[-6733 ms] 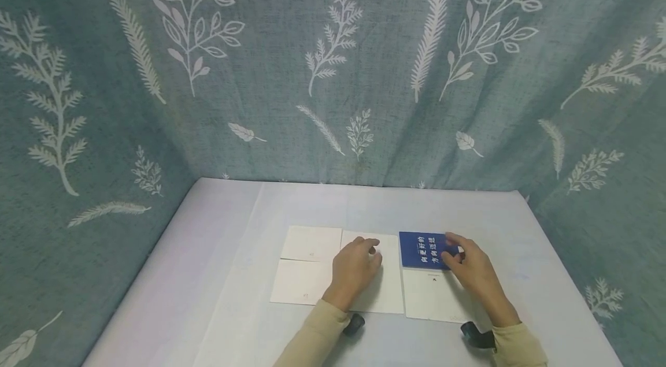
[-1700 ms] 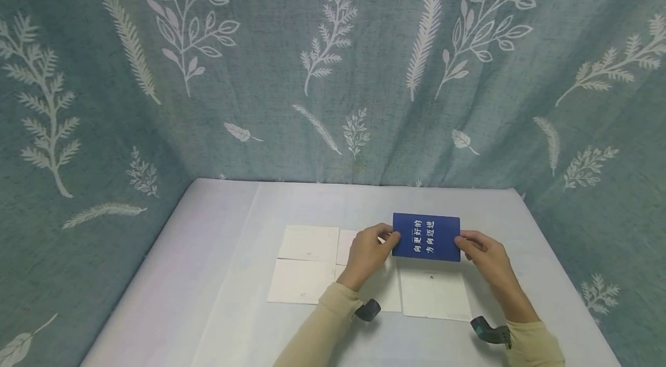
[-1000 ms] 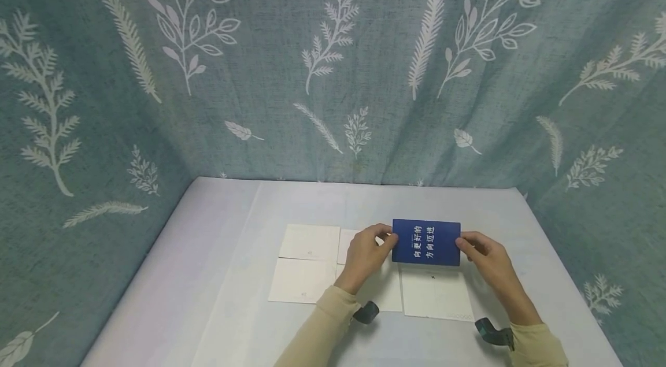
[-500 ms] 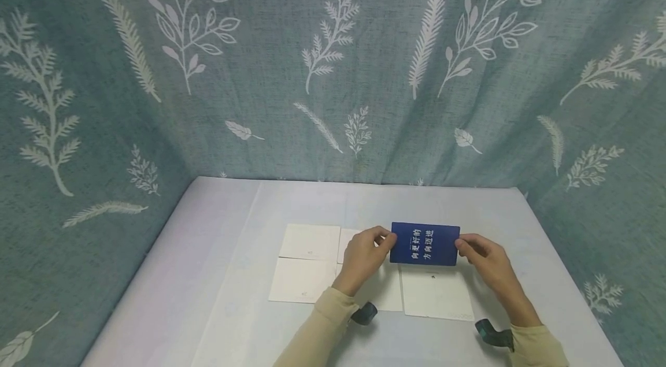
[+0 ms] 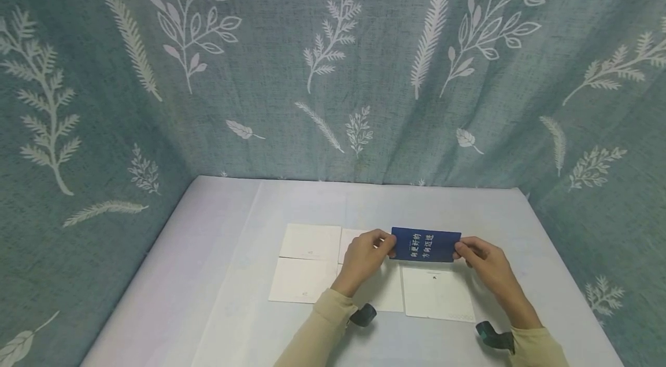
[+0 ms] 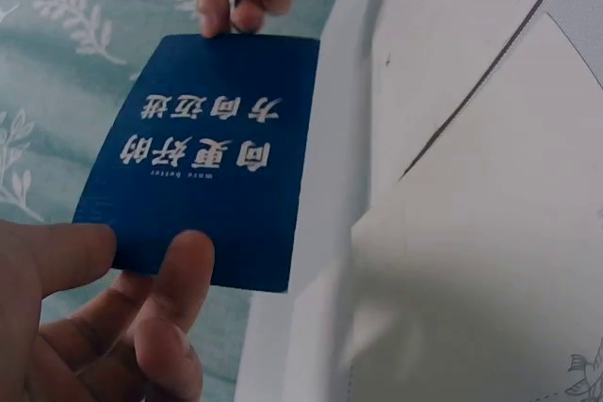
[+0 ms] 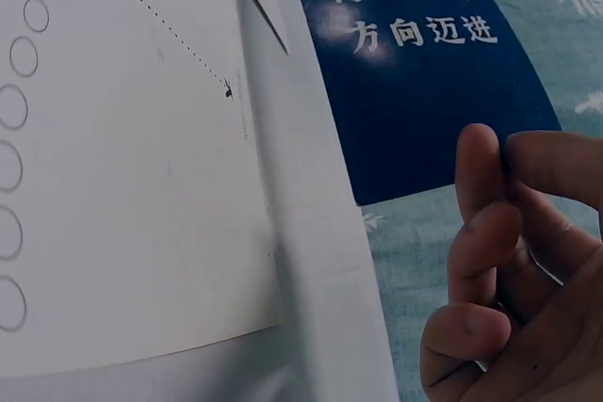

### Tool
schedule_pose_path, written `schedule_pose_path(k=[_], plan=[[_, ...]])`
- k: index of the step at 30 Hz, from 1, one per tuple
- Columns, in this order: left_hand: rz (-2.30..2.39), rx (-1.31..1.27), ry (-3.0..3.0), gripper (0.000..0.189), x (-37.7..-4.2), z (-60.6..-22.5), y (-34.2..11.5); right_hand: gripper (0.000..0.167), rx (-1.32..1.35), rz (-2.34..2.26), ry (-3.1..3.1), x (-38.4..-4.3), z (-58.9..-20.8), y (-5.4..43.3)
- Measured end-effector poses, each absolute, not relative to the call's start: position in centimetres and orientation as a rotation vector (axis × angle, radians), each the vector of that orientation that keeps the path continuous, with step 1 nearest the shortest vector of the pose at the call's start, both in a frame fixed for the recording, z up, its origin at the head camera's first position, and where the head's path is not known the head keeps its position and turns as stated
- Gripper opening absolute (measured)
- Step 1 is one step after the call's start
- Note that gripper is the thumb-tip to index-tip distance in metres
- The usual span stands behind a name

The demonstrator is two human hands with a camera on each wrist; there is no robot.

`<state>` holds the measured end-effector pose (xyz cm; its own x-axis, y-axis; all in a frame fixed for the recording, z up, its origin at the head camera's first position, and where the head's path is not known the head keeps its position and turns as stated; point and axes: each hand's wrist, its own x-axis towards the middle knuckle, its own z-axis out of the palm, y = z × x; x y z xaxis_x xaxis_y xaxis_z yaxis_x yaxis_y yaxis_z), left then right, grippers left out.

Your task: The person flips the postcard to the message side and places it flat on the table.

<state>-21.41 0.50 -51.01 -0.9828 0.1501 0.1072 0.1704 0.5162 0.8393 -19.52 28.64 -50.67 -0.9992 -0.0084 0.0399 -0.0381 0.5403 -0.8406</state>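
Note:
A blue postcard (image 5: 426, 245) with white Chinese lettering is held up above the table, its long side running left to right. My left hand (image 5: 363, 260) pinches its left end between thumb and fingers. At the opposite end, my right hand (image 5: 488, 266) pinches the edge; the right wrist view shows the blue postcard (image 7: 424, 91) between thumb and forefinger. Just below lies a white card (image 5: 438, 295) with a small dark mark near its top edge. In the right wrist view, this white card (image 7: 122, 195) has a row of printed circles and a dotted line.
On the white table (image 5: 224, 251), further white cards lie flat in a group to the left, including a back-left card (image 5: 310, 240) and a front-left card (image 5: 303, 280). My left hand partly covers others. A leaf-patterned curtain (image 5: 333, 66) surrounds the table.
Earliest, the blue postcard lay on the table under my right fingers. Both hands then lifted it by its ends. Since then it has come down slightly and tilted further back.

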Motion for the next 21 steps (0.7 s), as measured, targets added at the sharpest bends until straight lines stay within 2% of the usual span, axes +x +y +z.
schedule_pose_path(k=[8,21], plan=[[-1.594,-0.342,-2.682,0.037,-21.48,-50.95,0.31,0.036,0.109,1.447,-2.709,-19.51,-50.77,28.89],[-1.699,-0.360,-2.656,0.033,-21.35,-51.22,0.51,0.034,0.143,1.404,-2.728,-18.99,-50.99,29.38]])
